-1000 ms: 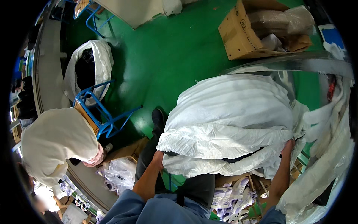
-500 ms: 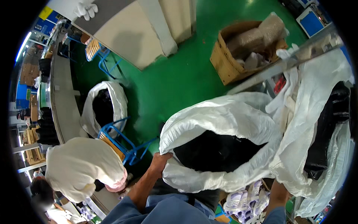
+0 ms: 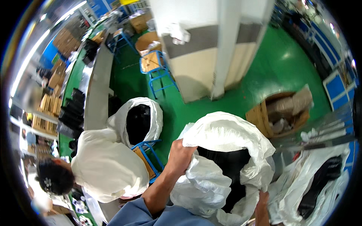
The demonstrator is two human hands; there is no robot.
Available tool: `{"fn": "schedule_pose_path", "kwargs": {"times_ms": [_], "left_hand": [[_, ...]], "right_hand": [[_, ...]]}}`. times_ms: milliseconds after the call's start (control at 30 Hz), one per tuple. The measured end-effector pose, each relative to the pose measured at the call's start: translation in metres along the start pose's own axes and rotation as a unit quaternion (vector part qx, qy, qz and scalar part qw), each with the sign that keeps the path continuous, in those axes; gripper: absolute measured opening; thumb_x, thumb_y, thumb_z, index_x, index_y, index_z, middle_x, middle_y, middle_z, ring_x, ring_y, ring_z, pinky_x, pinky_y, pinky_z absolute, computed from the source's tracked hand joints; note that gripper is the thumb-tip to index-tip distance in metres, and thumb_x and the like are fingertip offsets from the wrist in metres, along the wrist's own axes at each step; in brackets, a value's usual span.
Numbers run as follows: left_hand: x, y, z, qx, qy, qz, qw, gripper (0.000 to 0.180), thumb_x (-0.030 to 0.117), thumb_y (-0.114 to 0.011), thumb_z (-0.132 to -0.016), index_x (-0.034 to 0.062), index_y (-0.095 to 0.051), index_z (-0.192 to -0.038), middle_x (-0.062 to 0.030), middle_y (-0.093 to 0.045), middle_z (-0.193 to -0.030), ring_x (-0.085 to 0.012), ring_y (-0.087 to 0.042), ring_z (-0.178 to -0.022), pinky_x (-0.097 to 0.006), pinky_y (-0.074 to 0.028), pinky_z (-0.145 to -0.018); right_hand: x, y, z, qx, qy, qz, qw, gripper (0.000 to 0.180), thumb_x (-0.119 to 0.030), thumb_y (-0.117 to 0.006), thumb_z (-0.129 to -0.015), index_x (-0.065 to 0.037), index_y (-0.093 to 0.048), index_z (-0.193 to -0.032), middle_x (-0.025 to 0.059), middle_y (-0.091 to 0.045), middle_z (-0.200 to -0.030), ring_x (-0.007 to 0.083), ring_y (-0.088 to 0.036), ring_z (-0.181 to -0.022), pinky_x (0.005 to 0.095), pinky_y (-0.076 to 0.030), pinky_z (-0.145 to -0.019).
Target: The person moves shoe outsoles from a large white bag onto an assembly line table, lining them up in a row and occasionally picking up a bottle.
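Observation:
A large white woven sack (image 3: 233,126) stands in front of me with its mouth gaping upward. Dark, black contents (image 3: 226,160) show inside, too shadowed to name. My left hand (image 3: 181,156) is closed round the left side of its rim, bunching the cloth. On the near right side, my right hand (image 3: 263,199) is closed against a gathered part of the sack, its fingertips partly hidden by the folds. Right of it, another white sack (image 3: 286,188) holds shiny black bundles (image 3: 320,188).
A co-worker in a cream top (image 3: 107,162) sits close on the left, beside a blue-framed stool (image 3: 152,162) and another white sack (image 3: 157,116). Ahead stand a pillar (image 3: 196,75) and a second stool (image 3: 151,62). A cardboard box (image 3: 256,118) with wrapped bundles is at the right, near a metal-edged table (image 3: 320,142).
The view has tilted up and swung left. My left hand still grips the rim, lifted higher; the sack's mouth has changed shape, its near side bulging inward. My right hand now shows at its side.

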State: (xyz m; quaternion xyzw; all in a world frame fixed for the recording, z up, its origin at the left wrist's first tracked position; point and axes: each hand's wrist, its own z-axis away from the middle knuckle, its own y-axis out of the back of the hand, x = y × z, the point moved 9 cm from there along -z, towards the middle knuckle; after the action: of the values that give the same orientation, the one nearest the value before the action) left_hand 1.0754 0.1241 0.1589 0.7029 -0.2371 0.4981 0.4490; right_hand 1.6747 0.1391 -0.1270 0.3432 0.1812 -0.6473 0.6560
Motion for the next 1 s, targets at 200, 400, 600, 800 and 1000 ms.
{"fn": "schedule_pose_path", "kwargs": {"times_ms": [200,400,600,800,1000], "left_hand": [[0.116,0.136,-0.032,0.151,-0.119,-0.069,0.979,0.016,0.003,-0.063,-0.089,-0.0040,-0.068,-0.102,-0.0197,-0.071,-0.092,-0.0374,-0.068,-0.083,-0.040,-0.053,-0.075],[0.202,0.228,-0.047,0.249,-0.273,-0.079,0.926,0.025,-0.002,-0.065,-0.076,-0.0020,-0.066,-0.101,-0.0184,-0.068,-0.091,-0.0409,-0.067,-0.081,-0.046,-0.054,-0.072],[0.226,0.244,-0.090,0.193,-0.182,0.097,0.959,0.017,0.003,-0.068,-0.077,-0.0068,-0.059,-0.089,-0.0321,-0.063,-0.081,-0.0543,-0.060,-0.084,-0.047,-0.052,-0.069],[0.187,0.266,-0.108,0.263,-0.105,0.057,0.957,0.029,-0.002,-0.062,-0.071,-0.0041,-0.064,-0.100,-0.0170,-0.065,-0.079,-0.0307,-0.065,-0.073,-0.035,-0.052,-0.070],[0.167,0.318,-0.107,0.372,-0.023,-0.097,0.923,0.019,-0.002,-0.066,-0.070,-0.0028,-0.062,-0.089,-0.0197,-0.066,-0.078,-0.0354,-0.063,-0.066,-0.036,-0.050,-0.065]], "right_hand": [[-0.118,-0.163,0.036,-0.150,0.048,0.131,0.979,0.072,-0.033,-0.072,-0.093,-0.006,-0.040,-0.151,0.0099,-0.062,-0.130,0.0291,-0.061,-0.114,0.0430,-0.053,-0.095],[-0.211,-0.345,0.070,-0.260,0.108,0.234,0.931,0.070,-0.033,-0.072,-0.092,-0.006,-0.041,-0.150,0.0102,-0.063,-0.129,0.0292,-0.062,-0.113,0.0430,-0.053,-0.094],[-0.264,-0.508,0.084,-0.369,0.142,0.294,0.870,0.069,-0.032,-0.072,-0.092,-0.005,-0.042,-0.148,0.0104,-0.063,-0.128,0.0293,-0.062,-0.112,0.0429,-0.053,-0.093],[-0.330,-0.625,0.069,-0.422,0.186,0.329,0.824,0.068,-0.032,-0.072,-0.092,-0.005,-0.043,-0.147,0.0106,-0.063,-0.126,0.0294,-0.062,-0.111,0.0429,-0.053,-0.092],[-0.337,-0.737,0.109,-0.495,0.182,0.354,0.773,0.067,-0.032,-0.072,-0.092,-0.005,-0.044,-0.146,0.0108,-0.063,-0.125,0.0295,-0.062,-0.109,0.0429,-0.053,-0.092]]}}
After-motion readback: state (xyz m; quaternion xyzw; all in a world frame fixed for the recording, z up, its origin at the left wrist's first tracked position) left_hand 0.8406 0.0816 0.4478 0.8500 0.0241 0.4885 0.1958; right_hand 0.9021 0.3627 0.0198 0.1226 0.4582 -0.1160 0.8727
